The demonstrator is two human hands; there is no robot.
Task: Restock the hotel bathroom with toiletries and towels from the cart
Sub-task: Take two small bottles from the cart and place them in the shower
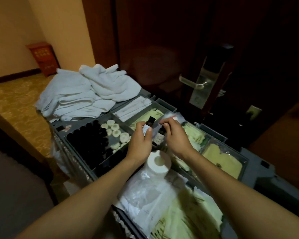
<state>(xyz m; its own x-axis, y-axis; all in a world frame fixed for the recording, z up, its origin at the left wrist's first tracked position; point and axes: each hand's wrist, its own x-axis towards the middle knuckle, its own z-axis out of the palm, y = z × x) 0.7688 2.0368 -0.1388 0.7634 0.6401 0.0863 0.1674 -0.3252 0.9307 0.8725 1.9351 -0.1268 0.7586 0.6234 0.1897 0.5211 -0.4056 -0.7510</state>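
Observation:
My left hand (141, 140) grips a small dark toiletry bottle (151, 121) with a white label, held upright above the grey housekeeping cart (262, 178). My right hand (174, 135) holds a second dark labelled bottle (160, 136) by its top, close beside the first. A tray compartment of many dark bottles (91, 140) lies to the left of my hands. A pile of white towels (86, 94) sits at the far end of the cart. A toilet paper roll (158, 163) stands just under my wrists.
Round white soaps (116, 133) share the bottle tray. Other compartments hold white sachets (135, 107), pale green packets (195, 135) and yellow-green packets (221, 161). Clear plastic bags (145, 192) lie near me. A dark door with a metal handle (193, 83) stands to the right.

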